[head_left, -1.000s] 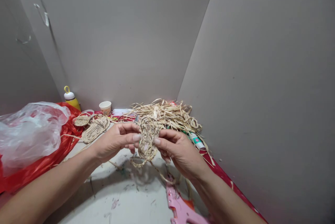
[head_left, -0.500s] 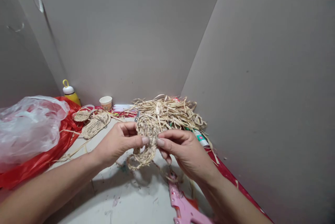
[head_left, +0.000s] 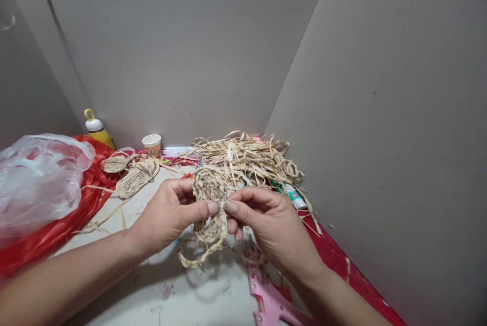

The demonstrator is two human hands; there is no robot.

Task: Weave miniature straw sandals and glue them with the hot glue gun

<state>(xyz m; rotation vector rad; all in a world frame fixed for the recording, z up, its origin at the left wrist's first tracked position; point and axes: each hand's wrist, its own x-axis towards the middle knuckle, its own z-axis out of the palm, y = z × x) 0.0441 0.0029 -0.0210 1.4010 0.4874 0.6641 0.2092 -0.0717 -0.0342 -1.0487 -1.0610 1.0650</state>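
Note:
Between my two hands, above the table, hangs a coiled braided straw piece (head_left: pixel 209 184), roughly a figure eight with a loose braid end looping below it. My left hand (head_left: pixel 175 214) pinches its left edge, thumb in front and fingers behind. From the other side, my right hand (head_left: pixel 262 222) grips the narrow middle between thumb and forefinger. Its other fingers are curled beneath. A pink glue gun (head_left: pixel 262 290) lies on the table under my right hand, its rear end partly hidden by the forearm.
A heap of dry straw strips (head_left: pixel 251 158) lies at the back, beside a white and green tube (head_left: pixel 296 197). Further left are a paper cup (head_left: pixel 152 145), an oval braided piece (head_left: pixel 137 177), a yellow bottle (head_left: pixel 99 130) and plastic bags (head_left: pixel 41 178). Grey panels (head_left: pixel 182 52) rise behind.
The loose braid end hangs lower and further left, forming a wider loop. Both hands keep their hold on the straw piece. The camera view has shifted slightly.

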